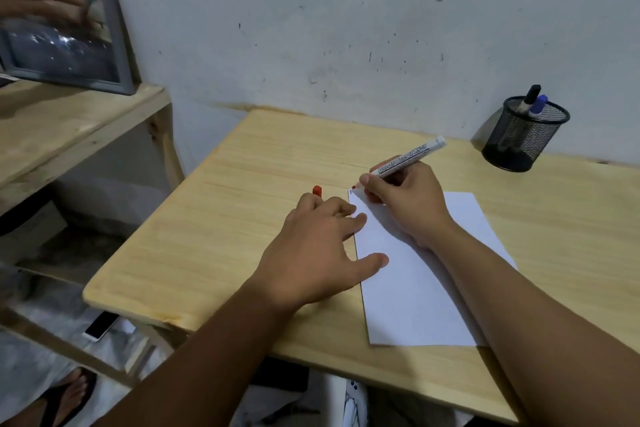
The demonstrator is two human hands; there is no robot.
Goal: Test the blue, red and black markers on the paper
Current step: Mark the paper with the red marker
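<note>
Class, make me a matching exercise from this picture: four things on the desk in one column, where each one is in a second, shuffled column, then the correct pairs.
Things
1. red marker
2. red cap
3. blue marker
4. paper

Places
A. standing in the mesh pen holder
B. flat on the desk, under both hands
C. gripped in the right hand, tip at the sheet's far left corner
D. by the fingertips of the left hand

Pairs: 1-C, 2-D, 3-A, 4-B
</note>
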